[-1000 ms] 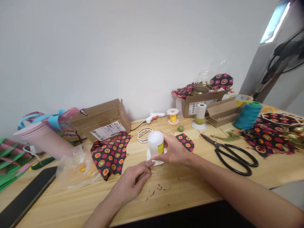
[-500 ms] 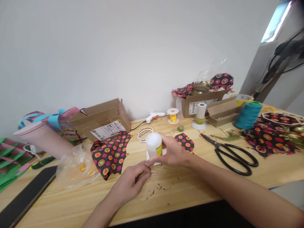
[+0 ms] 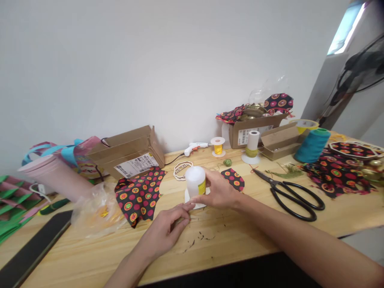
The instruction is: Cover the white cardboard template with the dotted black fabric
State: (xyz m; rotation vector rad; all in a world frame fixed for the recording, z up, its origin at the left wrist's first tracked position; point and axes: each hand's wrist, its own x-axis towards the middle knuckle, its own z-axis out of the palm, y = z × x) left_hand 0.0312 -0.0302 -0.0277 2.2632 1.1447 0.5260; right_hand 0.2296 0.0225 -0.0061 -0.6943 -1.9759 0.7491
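Note:
A whitish, cloudy cylinder with a yellow label [image 3: 193,180] stands upright on a flat white piece [image 3: 187,197]. My right hand [image 3: 220,190] is closed around its right side, with thumb in front and fingers behind. At the near left edge of the white piece lies my left hand [image 3: 171,224], fingertips reaching to it and thumb apart from them. Behind the cylinder rests a pale fretwork cutout [image 3: 182,171]. A cut piece of dark patterned fabric [image 3: 233,180] lies beyond my right hand, partly covered by it. Dark scraps [image 3: 198,238] are scattered in front.
Large black-handled scissors [image 3: 295,196] lie open at the right, near a teal thread cone [image 3: 313,146]. Patterned fabric [image 3: 141,194] and a plastic bag [image 3: 97,214] are at the left. Cardboard boxes [image 3: 129,150], a glue gun [image 3: 195,148] and a yellow thread spool [image 3: 218,147] stand along the wall.
The view has shifted very slightly. Both hands and the cylinder stay in nearly the same place, with my right hand still around it.

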